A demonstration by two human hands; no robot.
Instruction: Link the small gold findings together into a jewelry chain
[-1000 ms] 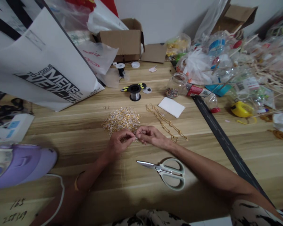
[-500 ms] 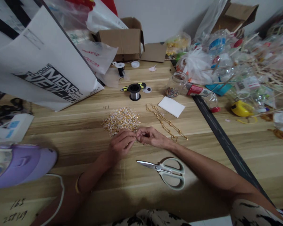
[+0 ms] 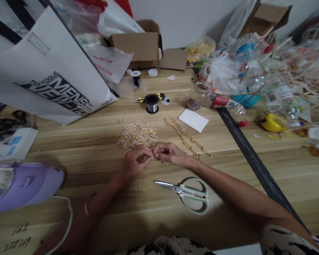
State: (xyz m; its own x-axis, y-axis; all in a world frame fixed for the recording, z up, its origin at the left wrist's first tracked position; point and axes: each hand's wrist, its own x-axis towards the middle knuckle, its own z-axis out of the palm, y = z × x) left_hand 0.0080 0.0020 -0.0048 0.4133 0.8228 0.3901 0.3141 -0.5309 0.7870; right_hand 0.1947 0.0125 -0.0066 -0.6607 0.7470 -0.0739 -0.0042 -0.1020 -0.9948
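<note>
While pinching with left hand (image 3: 134, 161) and right hand (image 3: 170, 154) at the near edge of a trinket pile (image 3: 138, 134), left of gold chains (image 3: 192, 139), cannot tell the item gripped.

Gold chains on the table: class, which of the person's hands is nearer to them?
Right. The right hand is just left of the gold chains; the left hand is farther left, at the near edge of the pile of small pieces.

The wood-grain table (image 3: 101, 136) carries a heap of small pieces (image 3: 136, 133); gold chains (image 3: 191, 139); scissors (image 3: 178, 189); a wire spool (image 3: 152, 106).
</note>
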